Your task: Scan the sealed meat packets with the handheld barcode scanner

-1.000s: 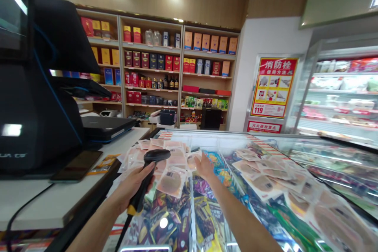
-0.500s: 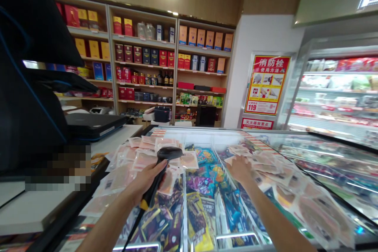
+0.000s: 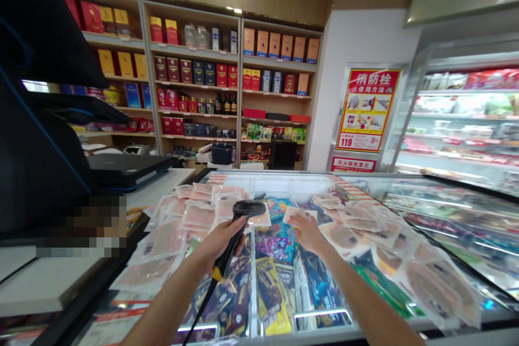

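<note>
Okay, left hand [image 3: 222, 239] wraps the scanner [image 3: 248, 207], right hand [image 3: 306, 231] pinches a flat packet [image 3: 292, 212] toward the freezer [image 3: 271, 181]'s far edge, likely light, slick, bendy, best gripped by a corner.

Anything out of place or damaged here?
A blocky pixelated patch covers part of the left counter, hiding whatever lies there. Flat packets overlap at uneven angles on the freezer; no spill visible.
</note>
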`<action>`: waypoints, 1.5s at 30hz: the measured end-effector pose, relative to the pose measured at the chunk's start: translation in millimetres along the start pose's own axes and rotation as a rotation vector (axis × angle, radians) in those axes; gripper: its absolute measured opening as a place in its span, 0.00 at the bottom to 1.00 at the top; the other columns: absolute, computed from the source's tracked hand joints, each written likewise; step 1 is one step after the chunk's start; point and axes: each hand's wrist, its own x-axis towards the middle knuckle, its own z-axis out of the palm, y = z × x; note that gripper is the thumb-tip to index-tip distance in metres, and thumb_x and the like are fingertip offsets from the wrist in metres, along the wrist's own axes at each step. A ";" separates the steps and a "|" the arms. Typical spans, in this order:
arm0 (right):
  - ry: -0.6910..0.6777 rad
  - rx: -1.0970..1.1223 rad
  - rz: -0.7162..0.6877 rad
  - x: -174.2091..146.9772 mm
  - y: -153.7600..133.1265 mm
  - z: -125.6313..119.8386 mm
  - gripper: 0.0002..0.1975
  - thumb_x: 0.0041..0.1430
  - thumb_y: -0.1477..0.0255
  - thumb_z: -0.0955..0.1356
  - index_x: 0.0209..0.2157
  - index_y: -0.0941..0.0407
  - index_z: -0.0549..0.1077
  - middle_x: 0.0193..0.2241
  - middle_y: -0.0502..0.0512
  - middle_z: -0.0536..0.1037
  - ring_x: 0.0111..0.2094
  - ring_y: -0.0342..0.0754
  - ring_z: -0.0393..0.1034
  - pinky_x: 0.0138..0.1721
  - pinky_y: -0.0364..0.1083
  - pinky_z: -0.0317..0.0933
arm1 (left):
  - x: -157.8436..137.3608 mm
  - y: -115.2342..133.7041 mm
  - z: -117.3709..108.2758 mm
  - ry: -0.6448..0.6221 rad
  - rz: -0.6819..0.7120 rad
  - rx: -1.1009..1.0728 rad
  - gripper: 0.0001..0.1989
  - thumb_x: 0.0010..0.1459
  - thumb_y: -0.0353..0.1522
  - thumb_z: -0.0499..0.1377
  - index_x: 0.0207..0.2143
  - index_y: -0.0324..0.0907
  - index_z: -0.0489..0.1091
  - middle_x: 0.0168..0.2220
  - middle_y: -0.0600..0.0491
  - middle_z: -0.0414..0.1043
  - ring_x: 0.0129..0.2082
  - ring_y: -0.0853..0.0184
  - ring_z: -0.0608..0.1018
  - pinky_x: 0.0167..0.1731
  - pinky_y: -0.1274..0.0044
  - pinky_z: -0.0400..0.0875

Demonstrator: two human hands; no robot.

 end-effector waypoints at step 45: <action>0.600 0.768 0.480 19.7 44.9 4.2 0.19 0.38 0.61 0.63 0.30 0.61 0.69 0.27 0.59 0.74 0.29 0.52 0.67 0.27 0.45 0.58 | -23.7 20.2 2.8 -0.176 0.066 0.057 0.16 0.48 0.44 0.50 0.27 0.38 0.59 0.17 0.59 0.61 0.14 0.78 0.63 0.16 0.83 0.54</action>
